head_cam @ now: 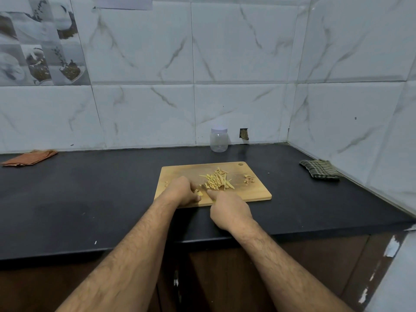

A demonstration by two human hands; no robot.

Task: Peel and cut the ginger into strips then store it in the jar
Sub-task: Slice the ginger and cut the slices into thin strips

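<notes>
On a dark counter point(90, 199), far left of the hands, lies an orange cloth point(30, 157). A wooden board point(254, 192) sits in the middle, and both hands work at its near left part.

The left hand point(180, 192) rests on the board with fingers curled down, pinning a small leftover ginger piece point(199, 193) that shows just right of its fingertips. How tightly it holds cannot be told, since the fingers hide most of the piece.

Just right of that piece, a knife point(204, 187) shows only as a short stretch of blade between the two hands. The right hand point(229, 210) is curled round its handle, which is hidden, with the forefinger laid forward along the blade's back.

Beyond and to the right of the forefinger lies a heap of strips point(217, 180), pale yellow and thin. Farther right on the board is a little pile of scraps point(248, 179), likely peel.

A clear jar point(218, 140) with a white lid stands at the wall, well beyond the fingers. A green checked cloth point(320, 168) lies far right.

The strips are probably light, stiff yet snappable, and damp enough to cling to skin. Gathering them in a loose pinch or scooping them on the blade would suit. The leftover piece is small and likely slippery, so fingertips belong on top, tucked back from the edge.
</notes>
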